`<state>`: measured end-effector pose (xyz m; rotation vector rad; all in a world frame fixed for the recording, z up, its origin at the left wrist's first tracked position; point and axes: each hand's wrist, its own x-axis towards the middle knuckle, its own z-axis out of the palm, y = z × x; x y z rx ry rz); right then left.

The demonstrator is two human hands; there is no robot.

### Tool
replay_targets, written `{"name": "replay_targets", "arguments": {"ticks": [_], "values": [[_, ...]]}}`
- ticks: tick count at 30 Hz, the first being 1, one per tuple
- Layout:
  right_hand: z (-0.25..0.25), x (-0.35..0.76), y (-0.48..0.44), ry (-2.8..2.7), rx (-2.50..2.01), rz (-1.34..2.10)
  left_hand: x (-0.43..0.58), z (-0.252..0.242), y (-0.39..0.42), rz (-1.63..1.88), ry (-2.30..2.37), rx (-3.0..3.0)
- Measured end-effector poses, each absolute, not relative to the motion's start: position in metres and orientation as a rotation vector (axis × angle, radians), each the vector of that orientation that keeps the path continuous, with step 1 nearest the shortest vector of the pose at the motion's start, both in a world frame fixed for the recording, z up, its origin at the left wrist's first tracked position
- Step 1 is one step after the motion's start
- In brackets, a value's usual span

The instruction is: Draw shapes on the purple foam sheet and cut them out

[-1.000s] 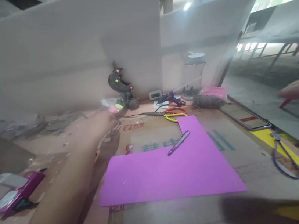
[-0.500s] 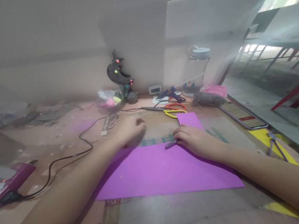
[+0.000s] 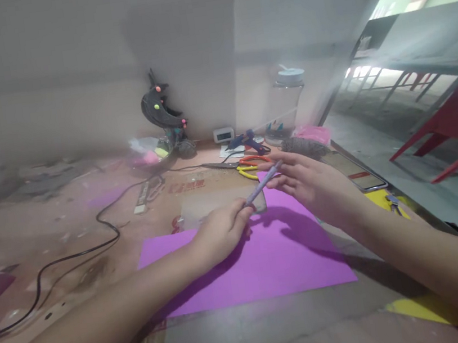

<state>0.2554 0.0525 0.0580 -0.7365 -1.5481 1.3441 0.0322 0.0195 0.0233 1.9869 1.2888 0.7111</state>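
A purple pen is held in the air between both hands, above an L-shaped sheet of purple paper lying flat on the table. My left hand pinches the pen's lower end. My right hand grips its upper end with the fingertips. The pen slants up to the right.
Orange and yellow scissors, a blue glue gun, a small clock and a black ornament lie by the back wall. A black cable runs left. A phone and a red chair are to the right.
My right hand lifted the pen off the purple paper. My left hand came back from the far left of the table and took hold of the pen's other end.
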Motion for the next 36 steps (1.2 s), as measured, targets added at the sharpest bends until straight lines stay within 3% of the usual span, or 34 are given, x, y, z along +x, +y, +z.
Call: {"name": "replay_targets", "arguments": {"ticks": [6, 13, 18, 36], "values": [[0.074, 0.224, 0.027, -1.267, -0.705, 1.617, 0.053, 0.034, -0.004, 0.689, 0.932, 1.839], [0.119, 0.202, 0.047, -1.052, -0.601, 1.770, 0.047, 0.009, 0.012, 1.108, 0.936, 2.024], [0.108, 0.204, 0.062, -0.972, -0.594, 1.853, 0.046, 0.004, 0.011, 1.263, 0.844, 2.298], [0.100, 0.207, 0.072, -0.854, -0.513, 1.916, 0.041, -0.001, 0.014, 1.241, 0.863, 2.424]]}}
